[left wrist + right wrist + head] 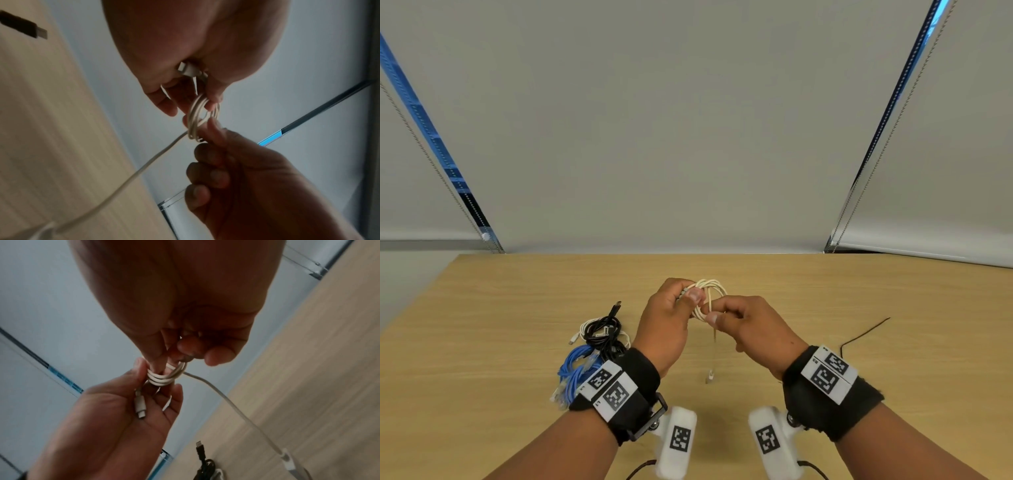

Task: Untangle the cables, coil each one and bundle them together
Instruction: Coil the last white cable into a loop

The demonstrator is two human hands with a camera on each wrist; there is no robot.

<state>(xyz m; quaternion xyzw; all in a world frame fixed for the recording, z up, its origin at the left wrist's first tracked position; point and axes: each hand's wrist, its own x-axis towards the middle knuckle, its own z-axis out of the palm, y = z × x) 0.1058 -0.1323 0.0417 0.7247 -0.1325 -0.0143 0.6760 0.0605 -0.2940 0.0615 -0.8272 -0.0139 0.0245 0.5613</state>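
Observation:
A white cable (709, 289) is wound into a small coil held above the wooden table (825, 308). My left hand (671, 315) grips the coil (197, 116) between thumb and fingers, with one white plug (139, 405) lying against its palm. My right hand (743, 325) pinches the coil (164, 378) at its lower side, the other fingers curled. The cable's free tail (713, 353) hangs down to the table and ends in a white plug (710, 375).
To the left on the table lie a blue cable bundle (577, 368) and a black cable coil (604, 330) with a white cable (582, 329) among it. A thin dark wire (866, 332) lies to the right. A roller blind (688, 120) hangs behind the table.

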